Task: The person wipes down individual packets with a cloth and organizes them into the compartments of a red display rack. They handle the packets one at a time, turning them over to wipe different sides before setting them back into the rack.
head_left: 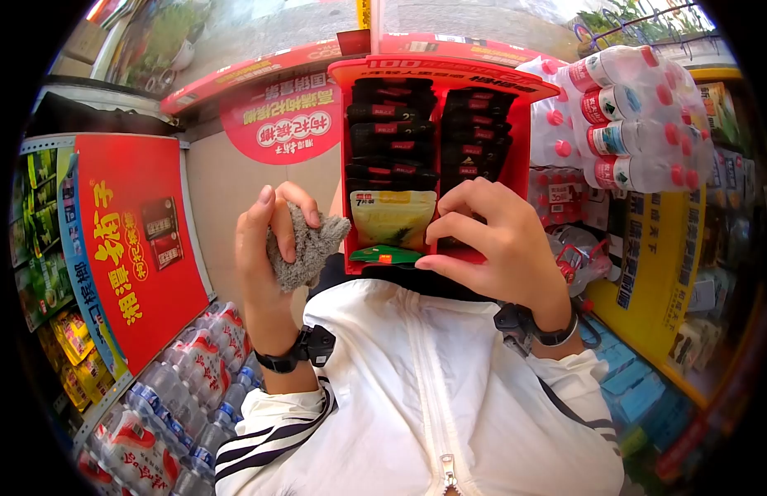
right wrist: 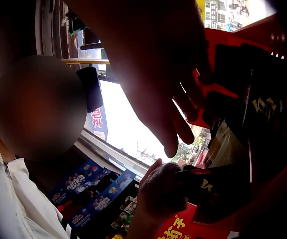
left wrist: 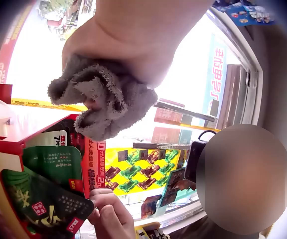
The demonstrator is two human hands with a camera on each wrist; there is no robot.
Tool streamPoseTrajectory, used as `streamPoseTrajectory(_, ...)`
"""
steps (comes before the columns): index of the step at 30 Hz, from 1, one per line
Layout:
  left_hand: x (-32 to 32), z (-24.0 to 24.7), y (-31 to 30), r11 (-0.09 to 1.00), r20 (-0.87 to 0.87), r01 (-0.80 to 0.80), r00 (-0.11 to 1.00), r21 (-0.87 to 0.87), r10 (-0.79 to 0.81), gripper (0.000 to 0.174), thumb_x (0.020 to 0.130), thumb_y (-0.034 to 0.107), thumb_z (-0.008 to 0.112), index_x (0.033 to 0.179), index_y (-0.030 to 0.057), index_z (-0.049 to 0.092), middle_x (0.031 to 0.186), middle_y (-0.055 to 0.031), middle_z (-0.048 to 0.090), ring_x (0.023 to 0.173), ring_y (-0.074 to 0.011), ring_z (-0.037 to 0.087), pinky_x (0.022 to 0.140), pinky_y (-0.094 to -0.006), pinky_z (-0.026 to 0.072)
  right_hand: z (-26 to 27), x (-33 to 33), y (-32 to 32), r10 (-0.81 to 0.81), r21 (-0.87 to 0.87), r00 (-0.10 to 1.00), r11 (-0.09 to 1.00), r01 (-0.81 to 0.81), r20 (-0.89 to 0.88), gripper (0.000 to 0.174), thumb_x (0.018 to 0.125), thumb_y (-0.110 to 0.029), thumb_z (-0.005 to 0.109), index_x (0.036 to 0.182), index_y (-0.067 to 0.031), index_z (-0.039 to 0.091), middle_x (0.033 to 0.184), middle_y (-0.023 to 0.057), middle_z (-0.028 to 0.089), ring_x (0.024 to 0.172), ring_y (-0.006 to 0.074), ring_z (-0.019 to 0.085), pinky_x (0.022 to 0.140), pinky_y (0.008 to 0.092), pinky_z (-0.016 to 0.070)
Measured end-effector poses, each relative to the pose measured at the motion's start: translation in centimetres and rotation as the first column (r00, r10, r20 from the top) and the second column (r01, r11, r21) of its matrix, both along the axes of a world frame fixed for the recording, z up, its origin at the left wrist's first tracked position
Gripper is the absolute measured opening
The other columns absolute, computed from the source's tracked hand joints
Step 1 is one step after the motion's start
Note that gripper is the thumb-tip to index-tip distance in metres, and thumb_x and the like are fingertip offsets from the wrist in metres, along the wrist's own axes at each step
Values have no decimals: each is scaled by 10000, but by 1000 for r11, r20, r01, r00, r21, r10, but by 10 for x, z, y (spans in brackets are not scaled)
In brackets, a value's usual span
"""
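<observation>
My left hand (head_left: 264,240) grips a crumpled grey cloth (head_left: 305,248), held just left of a red display box (head_left: 348,165). In the left wrist view the cloth (left wrist: 103,99) bunches below the palm. My right hand (head_left: 499,240) is over the box's near right side. Its thumb and fingers pinch the corner of a dark green packet (left wrist: 44,204), which tilts out at the box's front. The same green packet (head_left: 383,255) shows nearly edge-on in the head view. Behind it stand a pale yellow packet (head_left: 392,217) and two rows of black packets (head_left: 392,147).
Shrink-wrapped bottles (head_left: 631,116) are stacked right of the box, with more bottles (head_left: 185,380) at lower left. A red sign board (head_left: 135,240) and hanging packets (head_left: 40,273) line the left. Windows (head_left: 268,33) lie beyond the box.
</observation>
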State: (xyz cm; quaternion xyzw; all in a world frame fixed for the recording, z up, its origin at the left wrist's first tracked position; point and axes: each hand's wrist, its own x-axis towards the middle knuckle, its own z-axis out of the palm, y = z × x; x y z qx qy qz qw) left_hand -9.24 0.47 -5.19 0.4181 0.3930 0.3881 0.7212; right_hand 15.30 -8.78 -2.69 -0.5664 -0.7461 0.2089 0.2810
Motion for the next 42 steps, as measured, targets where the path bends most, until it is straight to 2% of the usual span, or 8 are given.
streamPoseTrajectory(7, -1, -10, -1, 1000, 44, 9, 999, 6, -10, 572, 1021, 314, 408, 515, 49, 434, 804, -184, 587, 578, -196, 566, 566, -273, 487, -1, 8, -7, 143, 12, 989, 990, -143, 35, 168, 735, -91, 778, 831, -79, 641, 783, 39, 616, 683, 212, 579, 591, 308, 445)
streamPoseTrajectory(9, 1, -5, -2, 999, 6, 3, 1000, -42, -3, 572, 1022, 315, 409, 517, 46, 432, 800, -173, 586, 610, -191, 570, 594, -271, 488, 6, 22, -10, -81, 103, 972, 989, 106, -222, 130, 789, -32, 728, 894, -63, 658, 822, 49, 660, 668, 179, 610, 544, 275, 444)
streamPoseTrajectory(12, 3, -10, 0, 1000, 7, 30, 1000, -9, -30, 571, 1022, 316, 410, 520, 43, 428, 801, -168, 588, 613, -186, 564, 603, -275, 492, 23, 48, -28, -361, -87, 874, 932, 353, -325, 148, 815, 48, 696, 937, -27, 660, 780, 45, 677, 589, 83, 559, 523, 216, 400)
streamPoseTrajectory(16, 8, -7, -2, 1000, -18, 20, 1000, -5, -20, 569, 1019, 324, 419, 523, 44, 421, 803, -166, 590, 590, -180, 554, 554, -274, 489, 24, 64, -38, -356, -144, 923, 931, 336, -147, 132, 831, 30, 688, 951, -14, 659, 763, 46, 662, 583, 67, 550, 513, 217, 392)
streamPoseTrajectory(22, 13, -4, -3, 999, -5, 22, 1000, -35, -22, 571, 1011, 346, 440, 525, 47, 419, 803, -157, 589, 583, -165, 553, 486, -252, 463, -12, 38, -32, -208, -86, 974, 973, 216, 92, 119, 798, -54, 736, 894, -48, 666, 825, 75, 682, 629, 253, 638, 541, 321, 492)
streamPoseTrajectory(29, 18, -7, -3, 1000, -10, 27, 1000, -12, -27, 571, 1010, 342, 438, 522, 48, 412, 822, -163, 595, 584, -167, 554, 483, -251, 461, -5, 48, -26, -395, 56, 917, 918, 391, 66, 119, 801, -32, 731, 895, -53, 661, 801, 69, 662, 610, 246, 620, 530, 312, 480)
streamPoseTrajectory(33, 19, -7, -4, 1000, -3, 22, 1000, 16, -22, 569, 1008, 342, 442, 523, 46, 415, 832, -166, 597, 621, -165, 563, 503, -249, 466, -1, 55, -26, -489, 89, 872, 869, 487, 8, 132, 803, -2, 734, 903, -47, 660, 802, 55, 646, 565, 157, 577, 507, 273, 441)
streamPoseTrajectory(42, 21, 0, -4, 998, -10, 36, 999, -52, -37, 549, 1006, 337, 452, 543, 44, 421, 831, -162, 592, 662, -166, 566, 564, -256, 487, -2, 67, -32, -510, 67, 860, 859, 507, 33, 134, 818, 2, 731, 923, -36, 656, 791, 38, 613, 534, 116, 506, 501, 255, 398)
